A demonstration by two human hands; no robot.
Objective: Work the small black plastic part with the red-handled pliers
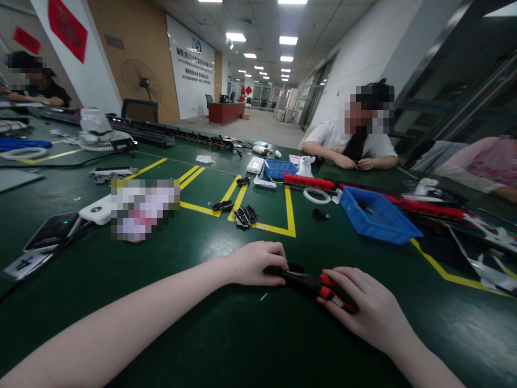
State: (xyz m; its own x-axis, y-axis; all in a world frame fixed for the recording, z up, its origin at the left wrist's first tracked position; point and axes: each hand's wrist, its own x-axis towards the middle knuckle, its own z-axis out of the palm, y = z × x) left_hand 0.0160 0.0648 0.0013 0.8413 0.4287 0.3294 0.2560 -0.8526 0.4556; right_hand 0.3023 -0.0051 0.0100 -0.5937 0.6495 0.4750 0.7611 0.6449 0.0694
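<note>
My right hand [365, 304] is wrapped round the red and black handles of a pair of pliers [329, 291], whose jaws point left. Facing it, my left hand [258, 264] pinches a small black part [277, 269] just over the green table [181, 323]. The jaws meet the part close to my left fingertips; whether they grip it I cannot tell. Below my left hand lies a thin white sliver [264, 296]. Beyond the hands sits a small pile of black parts [245, 216], with another black part [223, 206] to its left.
A blue bin [375, 215] stands to the right, with a white ring [316, 195] and a long red strip [309, 181] near it. Farther back is a smaller blue tray [280, 170]. At left lie a white power bank [97, 209] and a dark phone-like device [52, 231]. A co-worker [355, 140] sits across.
</note>
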